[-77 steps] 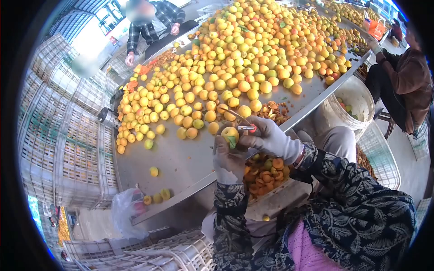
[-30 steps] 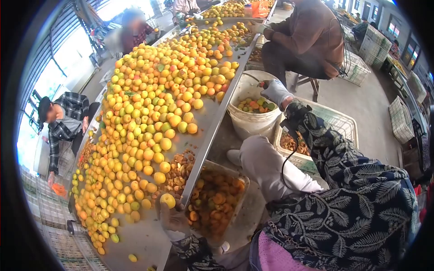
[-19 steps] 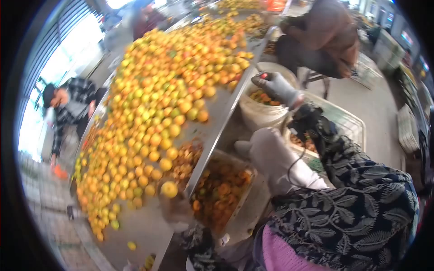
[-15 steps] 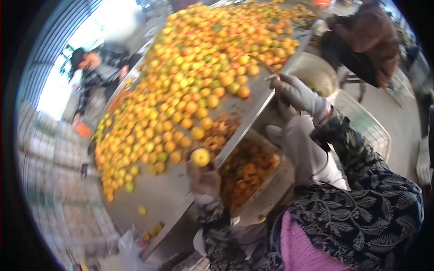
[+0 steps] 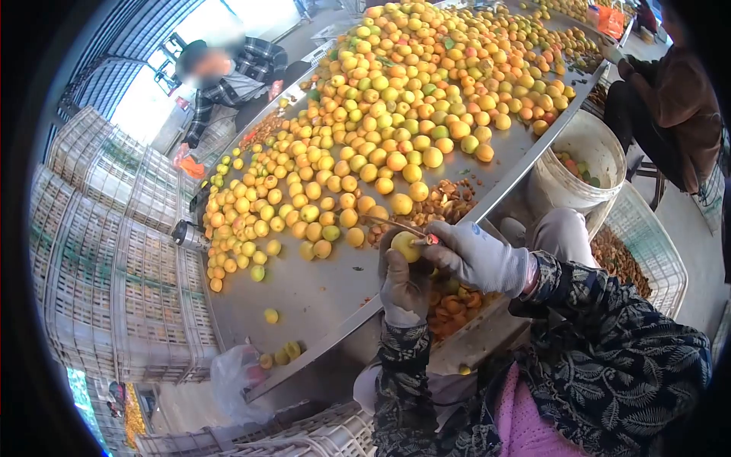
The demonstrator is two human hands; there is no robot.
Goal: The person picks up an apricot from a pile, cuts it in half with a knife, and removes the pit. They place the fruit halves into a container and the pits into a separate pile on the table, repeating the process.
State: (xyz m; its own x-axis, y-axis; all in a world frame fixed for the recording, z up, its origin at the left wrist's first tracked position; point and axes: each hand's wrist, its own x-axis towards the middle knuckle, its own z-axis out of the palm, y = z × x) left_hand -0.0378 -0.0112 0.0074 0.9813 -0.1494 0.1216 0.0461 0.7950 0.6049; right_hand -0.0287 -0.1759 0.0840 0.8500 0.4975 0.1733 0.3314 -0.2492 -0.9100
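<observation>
My left hand (image 5: 405, 293), in a soiled glove, is closed round a yellow apricot (image 5: 406, 245) over the table's near edge. In a pale glove, my right hand (image 5: 480, 257) grips a small knife (image 5: 396, 225) whose thin blade points left across the fruit. The fingers of both hands meet at the apricot. Just beyond them, a big heap of apricots (image 5: 381, 114) covers the metal table (image 5: 320, 297). Brown pits (image 5: 445, 202) lie on the tabletop close to my hands. Below them, a crate holds split apricot halves (image 5: 449, 308).
A white bucket (image 5: 582, 171) with some fruit stands right of the table, near a crate of pits (image 5: 620, 263). Stacked plastic crates (image 5: 122, 259) fill the left. One person (image 5: 236, 72) bends at the far side; another person (image 5: 678, 114) sits at the right. A plastic bag (image 5: 236, 377) hangs at the table's near corner.
My right hand has come down and left with the knife, up to the apricot. My left hand has brought the apricot rightward and slightly up. The view has shifted.
</observation>
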